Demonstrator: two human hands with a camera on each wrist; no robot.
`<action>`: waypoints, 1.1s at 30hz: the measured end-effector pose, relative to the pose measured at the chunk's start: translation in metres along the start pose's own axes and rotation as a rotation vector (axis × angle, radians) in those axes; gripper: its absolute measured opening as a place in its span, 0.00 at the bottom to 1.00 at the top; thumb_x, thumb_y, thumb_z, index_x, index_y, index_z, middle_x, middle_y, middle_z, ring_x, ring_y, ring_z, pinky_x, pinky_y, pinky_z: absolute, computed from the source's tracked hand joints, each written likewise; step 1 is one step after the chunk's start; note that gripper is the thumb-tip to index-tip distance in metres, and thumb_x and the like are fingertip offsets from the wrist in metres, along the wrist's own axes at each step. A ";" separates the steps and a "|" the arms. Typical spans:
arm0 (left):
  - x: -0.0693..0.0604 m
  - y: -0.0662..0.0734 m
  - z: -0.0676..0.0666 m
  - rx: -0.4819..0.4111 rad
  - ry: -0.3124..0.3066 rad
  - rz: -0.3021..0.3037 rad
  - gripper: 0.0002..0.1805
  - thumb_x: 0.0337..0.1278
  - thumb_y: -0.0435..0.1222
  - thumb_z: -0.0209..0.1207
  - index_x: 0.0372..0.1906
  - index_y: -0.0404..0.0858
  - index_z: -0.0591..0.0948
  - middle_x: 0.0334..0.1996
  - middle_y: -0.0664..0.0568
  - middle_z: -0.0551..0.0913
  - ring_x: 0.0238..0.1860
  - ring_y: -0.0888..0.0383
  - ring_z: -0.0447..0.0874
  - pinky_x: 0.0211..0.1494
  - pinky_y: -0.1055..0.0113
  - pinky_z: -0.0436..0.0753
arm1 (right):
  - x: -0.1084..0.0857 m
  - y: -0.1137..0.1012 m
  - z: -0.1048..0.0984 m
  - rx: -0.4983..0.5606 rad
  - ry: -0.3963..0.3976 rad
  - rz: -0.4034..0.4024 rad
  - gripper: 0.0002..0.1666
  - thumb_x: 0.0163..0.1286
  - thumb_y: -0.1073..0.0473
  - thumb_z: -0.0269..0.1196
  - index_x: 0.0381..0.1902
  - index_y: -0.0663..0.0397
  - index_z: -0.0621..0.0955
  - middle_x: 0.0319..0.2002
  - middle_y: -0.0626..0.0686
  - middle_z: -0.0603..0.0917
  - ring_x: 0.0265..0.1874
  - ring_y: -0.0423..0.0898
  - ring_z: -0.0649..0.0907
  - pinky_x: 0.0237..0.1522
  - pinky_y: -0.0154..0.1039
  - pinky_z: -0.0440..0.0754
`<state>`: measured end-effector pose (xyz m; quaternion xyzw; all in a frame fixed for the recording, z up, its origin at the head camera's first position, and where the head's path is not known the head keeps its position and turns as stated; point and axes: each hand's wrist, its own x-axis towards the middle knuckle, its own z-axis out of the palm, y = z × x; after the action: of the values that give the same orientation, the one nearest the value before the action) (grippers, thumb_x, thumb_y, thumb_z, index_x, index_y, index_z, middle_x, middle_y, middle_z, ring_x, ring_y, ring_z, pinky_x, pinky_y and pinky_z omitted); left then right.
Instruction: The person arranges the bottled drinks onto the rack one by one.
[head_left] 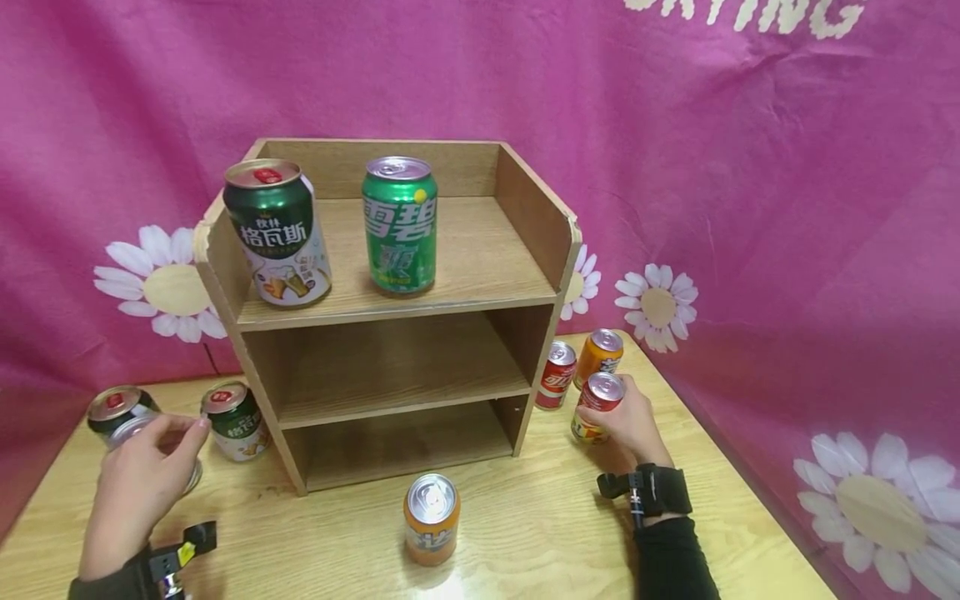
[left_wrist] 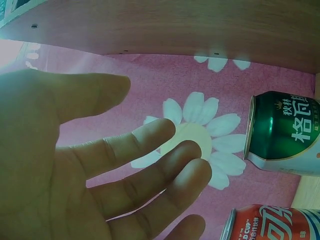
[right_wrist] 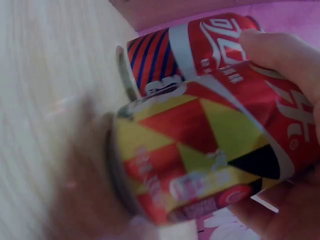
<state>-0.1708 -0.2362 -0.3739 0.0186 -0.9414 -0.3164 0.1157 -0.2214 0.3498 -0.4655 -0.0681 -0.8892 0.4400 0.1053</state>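
My right hand point(head_left: 636, 423) grips a red cola can point(head_left: 598, 397) with a yellow patterned lower part, to the right of the shelf; in the right wrist view this can point(right_wrist: 200, 145) is tilted. Behind it stand another red cola can point(head_left: 556, 380) and an orange soda can point(head_left: 602, 357). On the left, my left hand point(head_left: 142, 487) hovers with loosely bent fingers and holds nothing. Close to it are a silver-topped can point(head_left: 129, 428), partly hidden by the hand, and two green-and-white kvass cans, one nearer the shelf point(head_left: 238, 427) and one farther left point(head_left: 120, 405).
A wooden three-level shelf point(head_left: 405, 310) stands mid-table. Its top level bears a kvass can point(head_left: 281, 237) at left and a green soda can point(head_left: 401, 229) near the middle. An orange can point(head_left: 432, 525) stands in front. Pink cloth point(head_left: 712, 208) hangs behind and at the sides.
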 end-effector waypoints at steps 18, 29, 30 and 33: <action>-0.002 0.003 0.001 0.004 0.041 0.048 0.21 0.68 0.46 0.49 0.43 0.30 0.78 0.36 0.34 0.83 0.40 0.36 0.79 0.38 0.51 0.71 | -0.037 -0.086 -0.023 -0.134 0.282 -0.297 0.45 0.43 0.44 0.77 0.55 0.59 0.72 0.42 0.59 0.82 0.39 0.55 0.82 0.38 0.53 0.80; -0.001 0.004 0.002 -0.002 0.040 0.045 0.22 0.67 0.46 0.49 0.43 0.29 0.78 0.37 0.33 0.82 0.40 0.35 0.78 0.39 0.49 0.71 | -0.069 -0.136 -0.027 -0.232 0.454 -0.436 0.48 0.36 0.46 0.80 0.54 0.59 0.75 0.37 0.58 0.83 0.32 0.54 0.83 0.29 0.51 0.79; -0.002 0.004 0.002 -0.002 0.041 0.042 0.22 0.67 0.46 0.49 0.43 0.29 0.78 0.37 0.33 0.82 0.40 0.35 0.79 0.38 0.49 0.71 | -0.072 -0.141 -0.028 -0.229 0.460 -0.455 0.48 0.35 0.46 0.80 0.54 0.59 0.75 0.36 0.57 0.83 0.32 0.53 0.83 0.29 0.50 0.79; -0.002 0.004 0.001 0.000 0.036 0.032 0.22 0.67 0.47 0.49 0.44 0.29 0.78 0.37 0.33 0.82 0.41 0.35 0.78 0.39 0.49 0.71 | -0.081 -0.160 -0.031 -0.191 0.458 -0.502 0.48 0.33 0.48 0.81 0.54 0.58 0.75 0.37 0.55 0.84 0.32 0.50 0.83 0.31 0.45 0.80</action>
<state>-0.1691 -0.2323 -0.3723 0.0092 -0.9393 -0.3141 0.1379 -0.1397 0.2603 -0.3300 0.0465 -0.8687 0.2886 0.3999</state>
